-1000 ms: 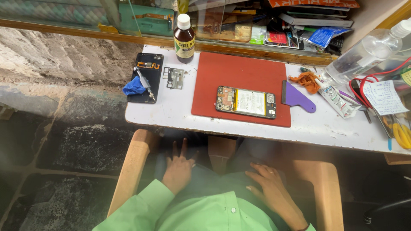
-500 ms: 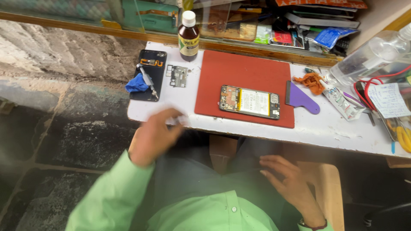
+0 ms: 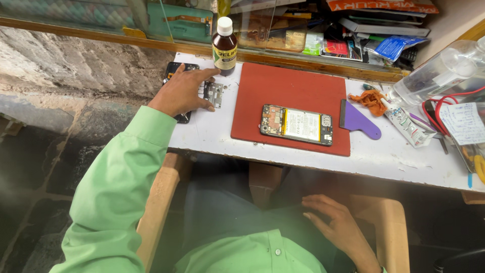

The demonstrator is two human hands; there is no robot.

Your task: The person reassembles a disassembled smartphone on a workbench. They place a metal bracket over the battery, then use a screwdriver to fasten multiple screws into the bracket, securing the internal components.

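My left hand lies flat, gripping nothing, on the black phone part at 10 o'clock w/ fingertips by the brown bottle, so 1 careless nudge could tip it; right hand rests slack on my lap.

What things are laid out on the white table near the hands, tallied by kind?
Brown bottle: 1
Red mat: 1
Opened phone: 1
Purple plastic scraper: 1
Small metal plate, by the left hand: 1
Dark phone panel under that hand: 1
Total: 6
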